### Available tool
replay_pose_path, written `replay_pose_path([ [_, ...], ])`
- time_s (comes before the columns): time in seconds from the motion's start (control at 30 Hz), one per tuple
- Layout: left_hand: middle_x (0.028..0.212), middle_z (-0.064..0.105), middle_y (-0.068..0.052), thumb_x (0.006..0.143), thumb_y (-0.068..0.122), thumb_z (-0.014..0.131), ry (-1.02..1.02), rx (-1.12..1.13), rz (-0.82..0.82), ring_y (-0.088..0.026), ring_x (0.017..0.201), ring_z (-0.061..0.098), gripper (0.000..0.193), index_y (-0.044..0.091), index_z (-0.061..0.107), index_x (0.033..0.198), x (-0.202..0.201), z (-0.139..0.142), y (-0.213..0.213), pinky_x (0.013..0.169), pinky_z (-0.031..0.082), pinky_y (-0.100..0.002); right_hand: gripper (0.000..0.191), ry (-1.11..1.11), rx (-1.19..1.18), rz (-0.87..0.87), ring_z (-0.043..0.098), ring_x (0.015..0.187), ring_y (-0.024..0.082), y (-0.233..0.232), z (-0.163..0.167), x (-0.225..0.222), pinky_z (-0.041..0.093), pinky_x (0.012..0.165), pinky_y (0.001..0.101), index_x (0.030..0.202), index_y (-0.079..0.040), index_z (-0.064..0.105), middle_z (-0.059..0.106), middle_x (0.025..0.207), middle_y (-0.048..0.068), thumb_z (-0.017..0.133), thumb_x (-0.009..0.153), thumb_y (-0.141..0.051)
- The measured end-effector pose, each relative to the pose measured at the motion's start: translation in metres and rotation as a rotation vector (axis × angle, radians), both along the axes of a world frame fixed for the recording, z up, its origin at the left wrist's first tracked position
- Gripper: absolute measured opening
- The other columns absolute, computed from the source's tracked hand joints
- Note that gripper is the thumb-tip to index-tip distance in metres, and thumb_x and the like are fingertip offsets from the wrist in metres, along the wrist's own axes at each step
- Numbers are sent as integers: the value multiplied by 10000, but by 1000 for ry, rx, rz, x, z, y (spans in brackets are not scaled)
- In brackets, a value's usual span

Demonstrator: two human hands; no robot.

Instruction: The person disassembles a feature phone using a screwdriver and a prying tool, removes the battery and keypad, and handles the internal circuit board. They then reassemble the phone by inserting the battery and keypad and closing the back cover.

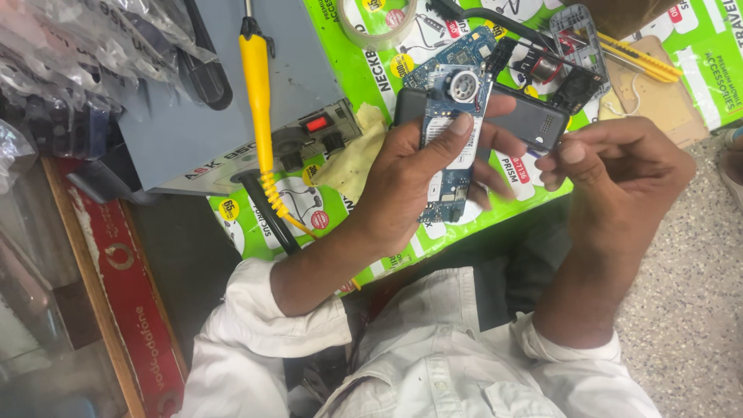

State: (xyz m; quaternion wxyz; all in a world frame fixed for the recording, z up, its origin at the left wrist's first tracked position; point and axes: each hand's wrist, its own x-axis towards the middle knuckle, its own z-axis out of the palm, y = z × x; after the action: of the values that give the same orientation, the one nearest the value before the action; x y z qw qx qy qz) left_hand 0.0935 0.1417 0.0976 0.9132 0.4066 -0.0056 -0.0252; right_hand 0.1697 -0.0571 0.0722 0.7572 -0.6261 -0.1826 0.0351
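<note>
My left hand grips a blue phone circuit board upright, thumb pressed across its front. A round grey speaker sits near the board's top. Behind the board the same hand's fingers support a black phone housing that sticks out to the right. My right hand is just right of it, fingertips pinched together beside the housing's lower corner. Nothing shows in the pinch.
A grey soldering station with a red switch stands at the left, a yellow-handled soldering iron across it. On the green printed mat lie a tape roll, phone frames, a yellow utility knife and a yellowish cloth.
</note>
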Motion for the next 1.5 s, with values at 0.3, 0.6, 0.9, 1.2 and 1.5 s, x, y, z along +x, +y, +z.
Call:
replay_pose_path([
  [0.3, 1001, 648, -138, 1128, 507, 458, -2, -11, 66, -145, 731, 614, 642, -46, 507, 1451, -3, 8, -2, 619, 474, -285, 177, -134, -124, 102, 711, 763, 188, -2, 17, -8, 603, 745, 283, 1008, 76, 662, 703, 871, 162, 768, 1046, -60],
  [0.6, 905, 641, -122, 1139, 608, 304, -22, 51, 52, -180, 789, 653, 738, -42, 549, 1386, -4, -3, -10, 735, 532, -325, 572, -279, 43, 153, 607, 1211, 158, 19, 24, -20, 547, 1079, 280, 1306, -4, 586, 582, 1347, 83, 898, 909, -272],
  [0.9, 1056, 712, -124, 1173, 549, 280, -24, 267, -38, -173, 1026, 692, 690, -33, 631, 1291, -5, -8, -15, 961, 544, -282, 611, 216, 21, 119, 678, 1091, 154, 37, 24, -32, 605, 884, 267, 1362, 50, 558, 669, 1234, 93, 864, 840, -36],
  [1.2, 1005, 698, -111, 1125, 563, 252, 36, 304, -92, -157, 849, 657, 709, -20, 629, 1269, -7, -8, -16, 717, 561, -298, 416, 49, -157, -136, 615, 747, 75, 39, 23, -41, 519, 562, 195, 1228, 37, 684, 567, 1045, 33, 850, 851, -22],
  [1.5, 1054, 670, -101, 1085, 624, 329, 94, 73, -136, -146, 768, 618, 718, -14, 604, 1267, -2, -17, -18, 621, 514, -303, 446, -354, -442, -159, 651, 879, 147, 38, 27, -31, 537, 771, 255, 1286, 31, 675, 658, 1031, 90, 915, 912, 0],
])
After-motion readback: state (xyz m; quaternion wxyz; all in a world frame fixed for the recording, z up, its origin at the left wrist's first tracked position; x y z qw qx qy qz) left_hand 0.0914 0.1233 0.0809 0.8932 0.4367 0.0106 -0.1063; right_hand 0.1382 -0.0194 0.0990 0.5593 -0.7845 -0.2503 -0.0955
